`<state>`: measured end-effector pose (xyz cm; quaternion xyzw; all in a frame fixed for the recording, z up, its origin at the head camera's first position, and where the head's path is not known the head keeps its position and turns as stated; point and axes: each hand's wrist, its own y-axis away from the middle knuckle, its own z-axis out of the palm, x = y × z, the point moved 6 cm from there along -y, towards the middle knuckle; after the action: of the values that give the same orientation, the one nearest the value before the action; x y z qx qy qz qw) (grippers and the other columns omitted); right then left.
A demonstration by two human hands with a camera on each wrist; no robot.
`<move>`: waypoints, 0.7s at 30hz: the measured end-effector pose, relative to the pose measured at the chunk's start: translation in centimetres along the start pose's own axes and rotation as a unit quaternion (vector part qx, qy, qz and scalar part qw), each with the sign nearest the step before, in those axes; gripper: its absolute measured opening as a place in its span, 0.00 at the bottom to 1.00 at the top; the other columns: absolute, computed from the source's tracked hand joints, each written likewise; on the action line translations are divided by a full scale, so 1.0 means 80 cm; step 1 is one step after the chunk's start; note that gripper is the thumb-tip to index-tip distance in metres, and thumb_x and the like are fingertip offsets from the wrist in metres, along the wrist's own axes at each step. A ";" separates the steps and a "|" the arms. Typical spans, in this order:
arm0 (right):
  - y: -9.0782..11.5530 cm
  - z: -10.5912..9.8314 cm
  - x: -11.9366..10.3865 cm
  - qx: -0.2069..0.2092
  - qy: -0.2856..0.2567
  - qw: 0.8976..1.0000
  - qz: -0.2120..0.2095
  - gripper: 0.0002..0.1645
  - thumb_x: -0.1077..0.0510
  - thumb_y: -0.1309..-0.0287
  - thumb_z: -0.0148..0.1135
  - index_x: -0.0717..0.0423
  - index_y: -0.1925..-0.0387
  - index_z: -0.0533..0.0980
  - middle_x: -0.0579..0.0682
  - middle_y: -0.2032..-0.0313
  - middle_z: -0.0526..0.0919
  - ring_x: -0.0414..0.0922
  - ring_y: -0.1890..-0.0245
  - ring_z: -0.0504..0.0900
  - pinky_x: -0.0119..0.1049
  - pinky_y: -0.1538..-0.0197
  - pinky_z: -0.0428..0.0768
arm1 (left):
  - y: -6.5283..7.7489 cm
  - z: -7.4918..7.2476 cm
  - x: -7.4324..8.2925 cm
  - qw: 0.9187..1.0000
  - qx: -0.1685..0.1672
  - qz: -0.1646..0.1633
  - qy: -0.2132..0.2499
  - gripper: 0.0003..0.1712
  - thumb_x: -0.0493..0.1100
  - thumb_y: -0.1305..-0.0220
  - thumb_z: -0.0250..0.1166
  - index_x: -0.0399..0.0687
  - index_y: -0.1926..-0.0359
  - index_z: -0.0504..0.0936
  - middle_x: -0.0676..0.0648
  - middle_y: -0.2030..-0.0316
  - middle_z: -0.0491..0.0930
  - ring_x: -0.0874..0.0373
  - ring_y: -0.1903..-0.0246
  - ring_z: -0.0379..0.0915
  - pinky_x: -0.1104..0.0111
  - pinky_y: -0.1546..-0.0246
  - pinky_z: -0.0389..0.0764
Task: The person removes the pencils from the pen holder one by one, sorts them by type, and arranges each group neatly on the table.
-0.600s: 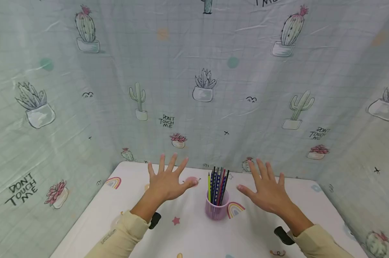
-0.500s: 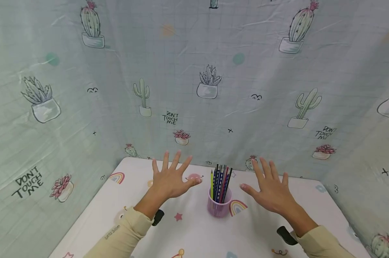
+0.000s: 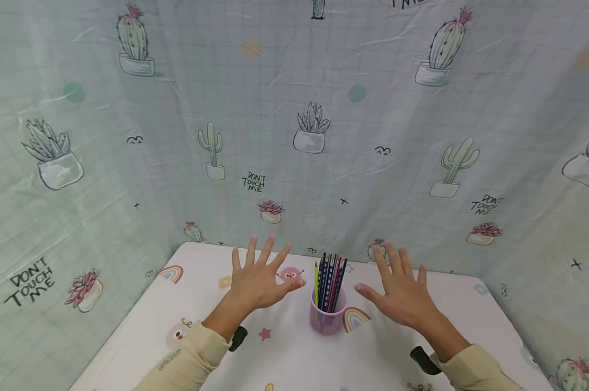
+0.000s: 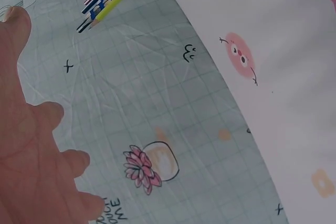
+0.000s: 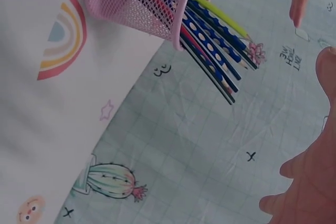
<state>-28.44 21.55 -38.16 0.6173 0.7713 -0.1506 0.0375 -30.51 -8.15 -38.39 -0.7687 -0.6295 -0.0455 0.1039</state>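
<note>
A pink mesh pencil cup [image 3: 327,321] stands upright on the white table, between my two hands. Several pencils [image 3: 330,282] lean in it: one yellow-green, others dark, red, or blue with white dots. My left hand [image 3: 257,279] is spread above the table to the left of the cup, fingers straight and holding nothing. To the cup's right, my right hand [image 3: 404,290] is held up the same way, palm down and fingers apart. In the right wrist view the cup's mesh wall [image 5: 113,3] and the pencil tips [image 5: 231,72] show beside that hand.
The white table [image 3: 294,361] bears printed rainbows, stars and faces. A curtain [image 3: 274,81] printed with cacti hangs behind it and along both sides. Dark straps [image 3: 425,360] sit at the wrists, below the beige sleeves [image 3: 191,353].
Both hands stay spread over the table with only slight shifts. The head view tilts a little, and the cup with its pencils stays in place on the table.
</note>
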 end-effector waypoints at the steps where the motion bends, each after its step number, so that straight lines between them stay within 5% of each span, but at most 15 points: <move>1: 0.000 0.001 -0.001 0.002 -0.002 1.000 0.000 0.62 0.21 0.35 0.52 0.49 0.16 0.43 0.60 0.16 0.40 0.71 0.18 0.39 0.87 0.31 0.35 | 0.000 0.000 0.000 1.000 0.002 0.001 0.001 0.51 0.84 0.37 0.50 0.76 0.18 0.53 0.50 0.15 0.43 0.36 0.16 0.30 0.28 0.24 0.32; 21: 0.007 0.025 -0.005 0.009 -0.009 1.000 0.009 0.61 0.22 0.36 0.55 0.52 0.17 0.49 0.62 0.16 0.43 0.71 0.18 0.41 0.86 0.30 0.37 | 0.000 0.017 0.006 1.000 0.000 0.008 0.009 0.53 0.85 0.39 0.50 0.74 0.18 0.53 0.48 0.15 0.43 0.35 0.16 0.30 0.28 0.23 0.33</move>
<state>-28.08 20.73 -40.07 0.6231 0.7639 -0.1633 0.0404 -30.51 -7.39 -39.64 -0.7730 -0.6227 -0.0518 0.1100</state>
